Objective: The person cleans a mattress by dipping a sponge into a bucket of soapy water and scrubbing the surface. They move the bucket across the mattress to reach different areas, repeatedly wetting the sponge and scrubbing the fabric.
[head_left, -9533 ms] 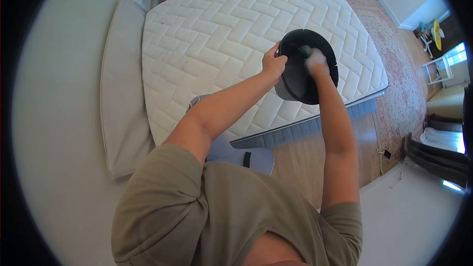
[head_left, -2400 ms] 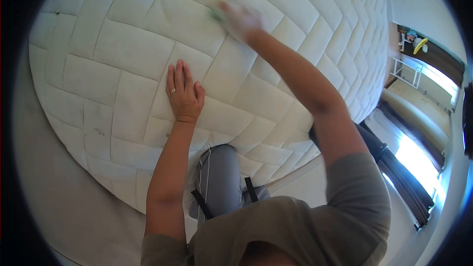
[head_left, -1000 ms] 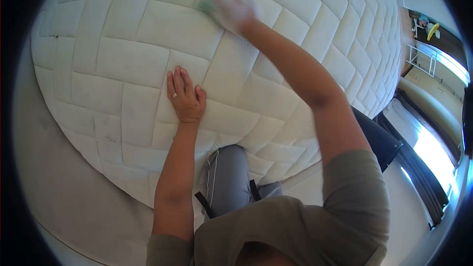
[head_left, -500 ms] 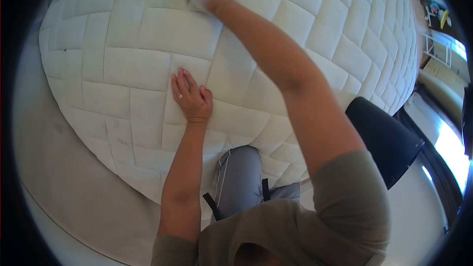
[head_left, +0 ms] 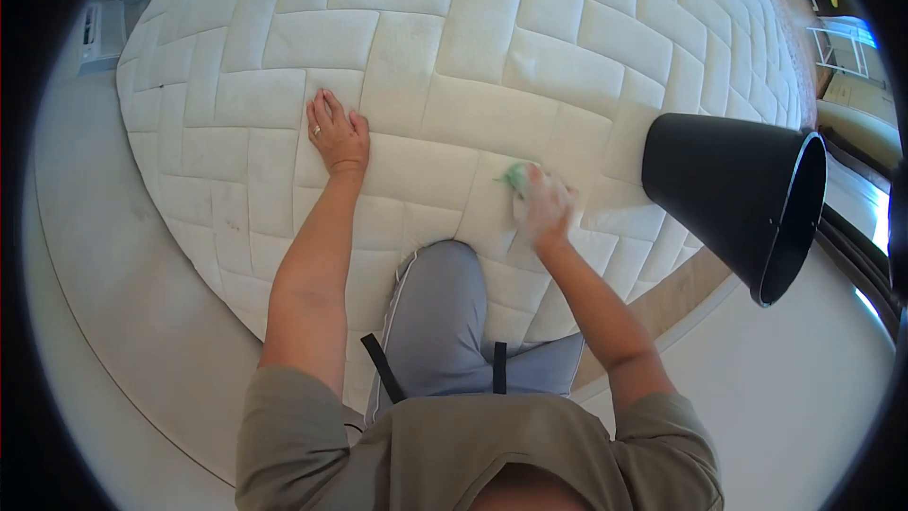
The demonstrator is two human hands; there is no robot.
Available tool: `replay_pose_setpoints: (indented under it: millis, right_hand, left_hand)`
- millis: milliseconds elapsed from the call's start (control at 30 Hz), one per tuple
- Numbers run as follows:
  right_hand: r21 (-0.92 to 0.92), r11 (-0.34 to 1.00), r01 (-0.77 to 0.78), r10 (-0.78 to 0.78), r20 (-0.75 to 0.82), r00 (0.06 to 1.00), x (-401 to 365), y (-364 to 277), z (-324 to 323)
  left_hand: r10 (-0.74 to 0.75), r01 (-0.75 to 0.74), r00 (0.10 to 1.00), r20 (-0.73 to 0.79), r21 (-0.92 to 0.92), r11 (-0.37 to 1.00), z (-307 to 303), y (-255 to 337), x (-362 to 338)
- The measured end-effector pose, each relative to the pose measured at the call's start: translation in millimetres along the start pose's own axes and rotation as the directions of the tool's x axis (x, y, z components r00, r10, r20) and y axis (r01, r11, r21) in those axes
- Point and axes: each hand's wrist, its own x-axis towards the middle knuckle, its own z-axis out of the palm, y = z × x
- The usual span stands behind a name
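Blurred, foam-whitened fingers of the right hand [head_left: 549,208] grip a small green scrubber [head_left: 515,176] against the white quilted mattress [head_left: 426,166], the left hand [head_left: 340,139] lies flat there, fingers extended, and a black tapered bucket [head_left: 714,175] stands farther right.

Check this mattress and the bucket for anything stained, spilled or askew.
Small dark marks show on the mattress, left of and below the left hand in the picture; they stand out against its pale surface. The black bucket looks slanted, but the curved view leaves unclear whether it is tipped. No spill shows beside it.
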Motion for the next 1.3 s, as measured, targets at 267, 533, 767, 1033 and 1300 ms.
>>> replay_pose_setpoints:
  millis: [267,533,767,1033,1300]
  right_hand:
    - [0.027,0.985,-0.169,0.171,-0.065,0.983,-41,15,2]
    - [0.120,0.974,-0.190,0.217,-0.289,0.932,-45,28,15]
    - [0.145,0.963,-0.228,0.258,-0.245,0.935,-58,34,9]
    - [0.214,0.933,-0.291,0.295,0.011,0.955,-65,35,-18]
    - [0.269,0.951,-0.150,0.156,0.001,0.988,-16,39,-70]
  left_hand:
    - [0.129,-0.148,0.988,-0.088,-0.272,0.951,-74,12,-36]
    - [0.209,-0.200,0.978,-0.006,-0.316,0.927,-107,-40,-167]
    - [0.318,-0.278,0.948,0.023,-0.433,0.858,-108,-48,-218]
    - [0.342,-0.295,0.940,-0.012,-0.538,0.790,-105,-55,-224]
    - [0.254,-0.219,0.967,0.005,-0.492,0.843,-113,-45,-206]
